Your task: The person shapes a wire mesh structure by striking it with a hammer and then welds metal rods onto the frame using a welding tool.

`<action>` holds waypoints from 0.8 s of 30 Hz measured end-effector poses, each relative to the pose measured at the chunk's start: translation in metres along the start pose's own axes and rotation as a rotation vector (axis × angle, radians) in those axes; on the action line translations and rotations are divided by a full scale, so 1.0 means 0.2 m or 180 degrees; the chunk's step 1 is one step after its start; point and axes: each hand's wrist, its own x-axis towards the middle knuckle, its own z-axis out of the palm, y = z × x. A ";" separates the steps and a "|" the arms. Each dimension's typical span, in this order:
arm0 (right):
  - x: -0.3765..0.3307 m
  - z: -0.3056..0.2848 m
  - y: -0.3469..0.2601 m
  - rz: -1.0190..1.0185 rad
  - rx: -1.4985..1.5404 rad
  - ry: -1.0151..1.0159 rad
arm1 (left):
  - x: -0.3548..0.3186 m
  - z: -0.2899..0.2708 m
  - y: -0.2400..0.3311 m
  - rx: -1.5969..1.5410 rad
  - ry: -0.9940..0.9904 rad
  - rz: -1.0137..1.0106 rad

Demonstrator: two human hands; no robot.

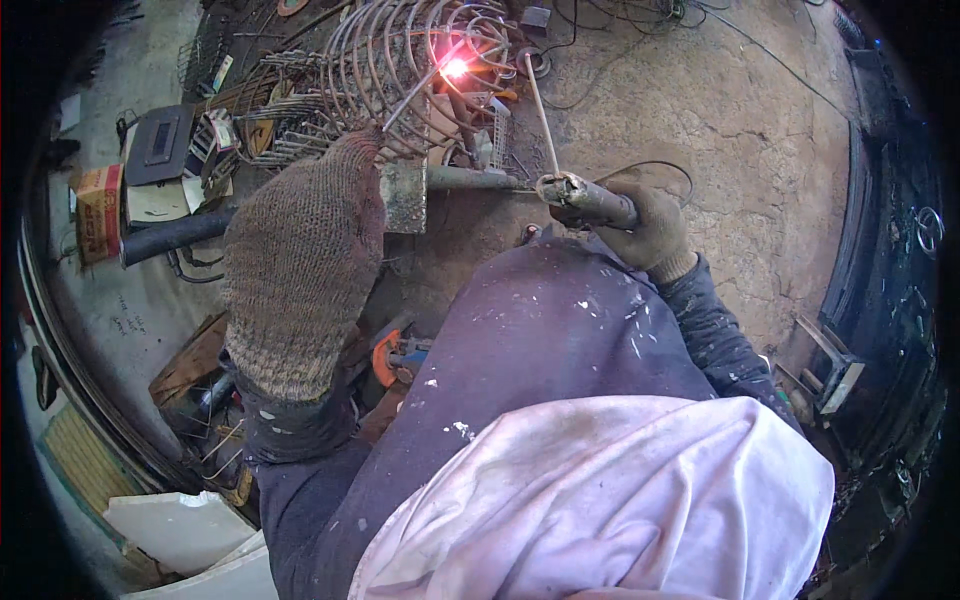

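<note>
My left hand [305, 250], in a brown knitted glove, is closed around the lower end of a thin rod [410, 100]. The rod slants up and right to a bright red-white glow [455, 68] among the curved bars of a round metal frame [385, 50]. Its fingertips are hidden behind the glove. Gloved too, my right hand [648, 228] grips a welding electrode holder [595, 203] above my knee. A pale welding electrode [541, 115] stands up from the holder's jaw, its far end just right of the frame and apart from the glow.
A metal plate [405, 205] and a pipe [470, 179] lie below the frame. To the left are a dark box-shaped device [160, 145], a red-and-yellow carton [98, 212] and a dark tube [175, 238]. An orange tool [385, 358] sits beside my leg. Cables cross the concrete floor [740, 130].
</note>
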 end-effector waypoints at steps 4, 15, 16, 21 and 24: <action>0.01 -0.05 0.00 0.0010 0.0009 0.0014 | 0.02 0.00 0.00 -0.0029 -0.0034 -0.0010; 0.06 -0.20 0.13 0.0056 0.0102 -0.0167 | 0.06 -0.26 0.05 0.0059 -0.0524 -0.0507; 0.07 -0.21 0.16 0.0069 0.0110 -0.0190 | 0.05 -0.29 0.06 -0.0090 -0.0532 -0.0626; 0.09 -0.25 0.28 -0.0052 0.0108 -0.0171 | 0.15 -0.37 0.13 -0.0399 -0.0979 -0.1167; 0.12 -0.29 0.32 0.0076 0.0131 -0.0339 | 0.15 -0.33 0.14 -0.0052 -0.0806 -0.0777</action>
